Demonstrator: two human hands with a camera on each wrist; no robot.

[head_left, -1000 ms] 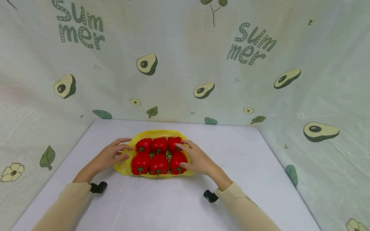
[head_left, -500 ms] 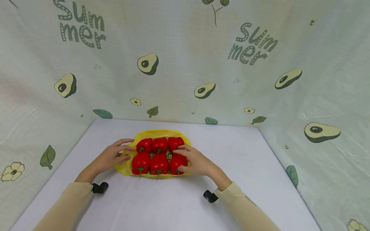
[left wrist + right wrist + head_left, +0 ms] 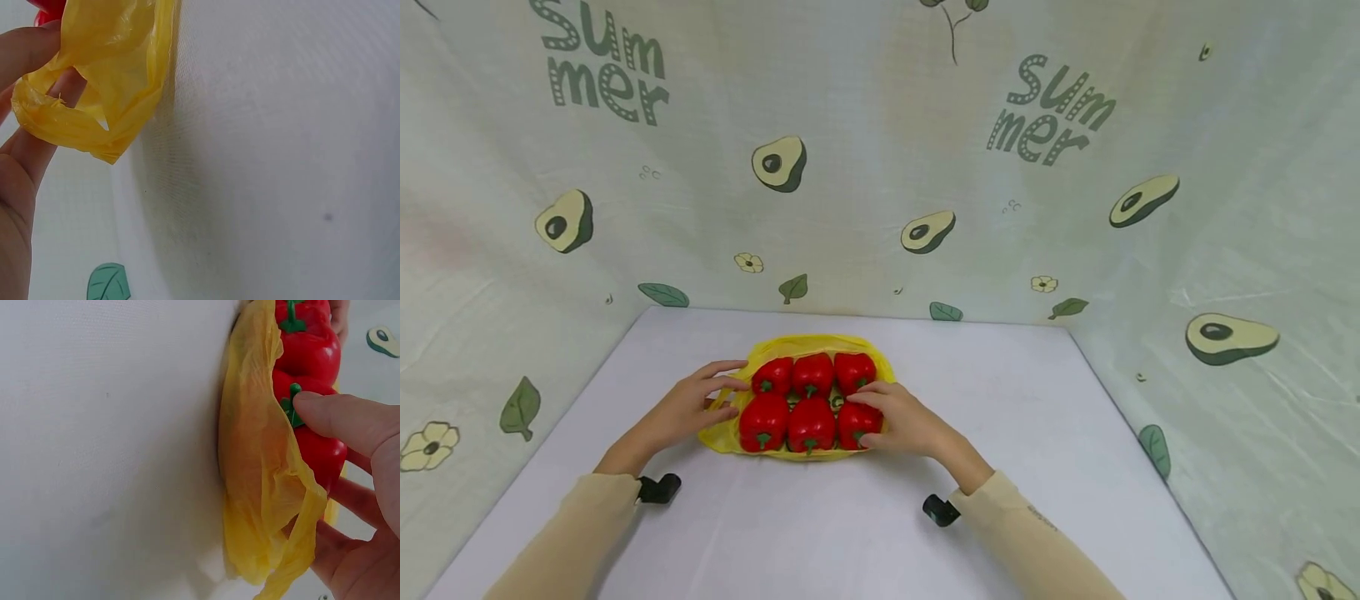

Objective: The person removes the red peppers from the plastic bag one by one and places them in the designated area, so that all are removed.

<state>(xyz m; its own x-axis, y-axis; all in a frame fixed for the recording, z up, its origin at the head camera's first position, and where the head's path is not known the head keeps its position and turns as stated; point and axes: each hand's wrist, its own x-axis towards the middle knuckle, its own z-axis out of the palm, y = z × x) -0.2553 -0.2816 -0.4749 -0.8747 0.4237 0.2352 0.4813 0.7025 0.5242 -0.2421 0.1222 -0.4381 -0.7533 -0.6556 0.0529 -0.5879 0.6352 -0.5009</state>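
Several red bell peppers (image 3: 812, 422) with green stems lie in two rows inside a spread yellow plastic bag (image 3: 718, 435). At the near right corner my right hand (image 3: 901, 421) grips one bell pepper (image 3: 323, 453). Its thumb presses by the stem, and its other fingers reach round the far side, partly hidden. My left hand (image 3: 688, 407) is at the bag's left end with relaxed, spread fingers. In the left wrist view, the bag's handle loop (image 3: 62, 128) hangs over a finger, and the thumb touches the plastic.
Under the bag is a white table (image 3: 820, 533), its far edge meeting a pale cloth backdrop (image 3: 850, 100) printed with avocados, leaves and lettering. The cloth also rises at both sides. A small black camera sits by each cuff, left (image 3: 659, 488) and right (image 3: 940, 510).
My right hand has moved slightly left and closer to the near right bell pepper, and its fingers have closed round it. The left hand and the bag have hardly moved.
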